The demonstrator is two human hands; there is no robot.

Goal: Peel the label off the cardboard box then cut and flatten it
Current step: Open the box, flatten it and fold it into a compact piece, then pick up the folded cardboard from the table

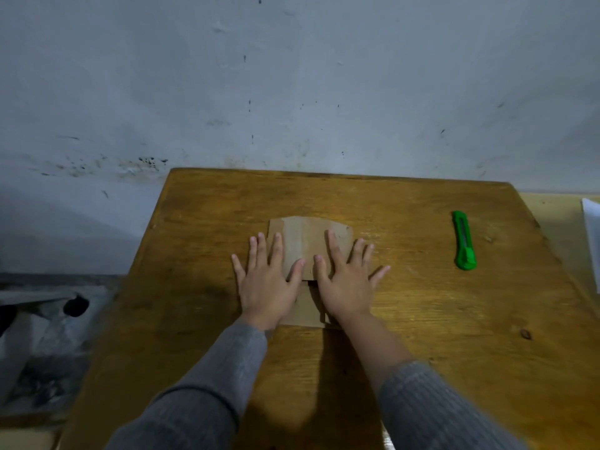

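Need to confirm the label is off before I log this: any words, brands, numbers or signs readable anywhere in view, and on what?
None can be read.
Flattened cardboard: plain brown, no label or print visible.
Green utility knife: no legible marking.
White sheet at the right edge: mostly out of frame, no text shows.

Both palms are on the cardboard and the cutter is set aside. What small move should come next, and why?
Probably slide both palms outward to press the creases down. The cardboard already lies flat on the table under the left hand and right hand, and the green cutter rests untouched to the right, so cutting seems done.
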